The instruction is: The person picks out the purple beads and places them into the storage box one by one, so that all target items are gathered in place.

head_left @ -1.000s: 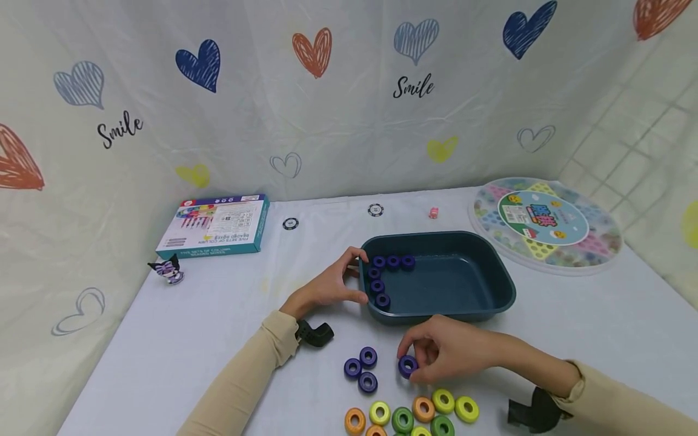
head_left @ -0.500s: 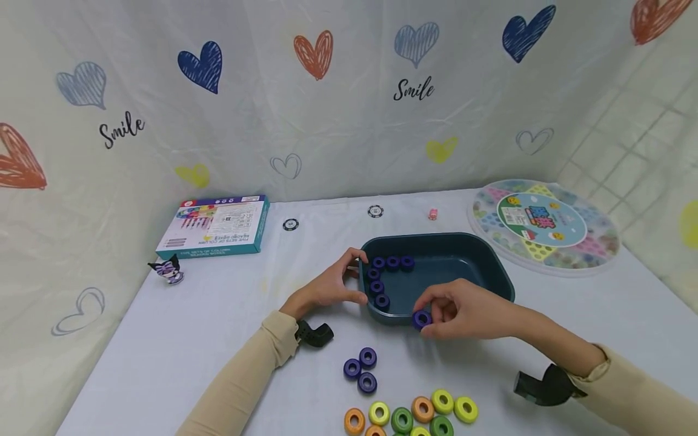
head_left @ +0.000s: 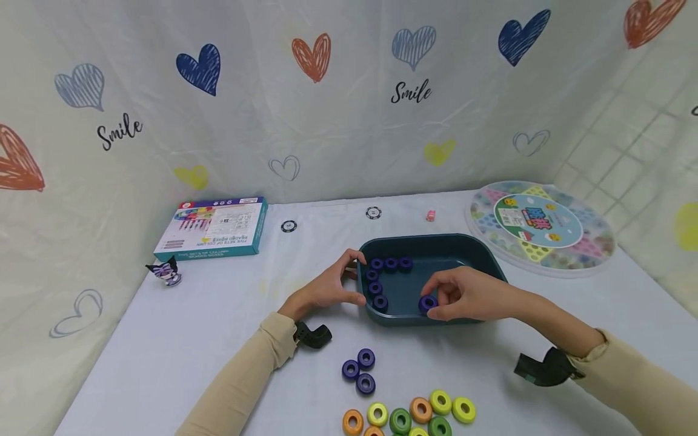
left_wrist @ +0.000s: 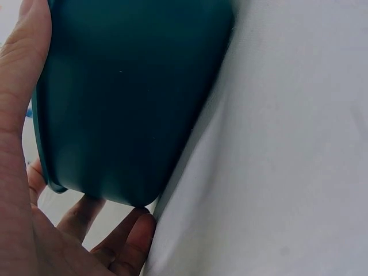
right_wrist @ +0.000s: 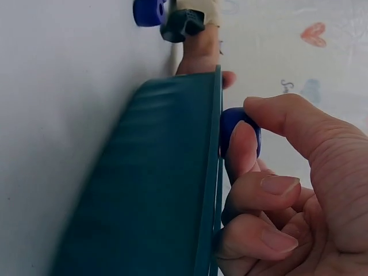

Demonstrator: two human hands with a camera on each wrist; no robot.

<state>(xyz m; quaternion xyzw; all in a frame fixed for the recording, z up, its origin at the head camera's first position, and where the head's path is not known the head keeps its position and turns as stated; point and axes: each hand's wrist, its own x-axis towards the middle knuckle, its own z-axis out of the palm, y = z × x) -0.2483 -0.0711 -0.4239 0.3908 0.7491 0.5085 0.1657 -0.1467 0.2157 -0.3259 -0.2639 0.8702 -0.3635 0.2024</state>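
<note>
A dark teal tray (head_left: pixel 431 241) stands on the white cloth. Its left end is gripped by my left hand (head_left: pixel 327 284), thumb and fingers spread round the corners; the left wrist view shows the fingers against the tray's wall (left_wrist: pixel 126 115). Between thumb and fingertips, my right hand (head_left: pixel 477 297) pinches a purple ring bead (head_left: pixel 427 304) over the tray's near side. In the right wrist view this bead (right_wrist: pixel 233 126) is level with the rim (right_wrist: pixel 214 172). Several purple ring beads (head_left: pixel 390 264) line the tray's left and far-left inside.
Three purple beads (head_left: pixel 351 370) lie in front of the tray. Nearer are orange, yellow and green beads (head_left: pixel 400 420). A flat box (head_left: pixel 209 227) and a small figurine (head_left: pixel 165 272) are at the left. Behind the tray are two chips (head_left: pixel 373 212) and a round game board (head_left: pixel 540 227).
My right hand has carried the purple bead from the cloth in front of the tray up and forward over its near rim. The left hand has kept its place on the tray.
</note>
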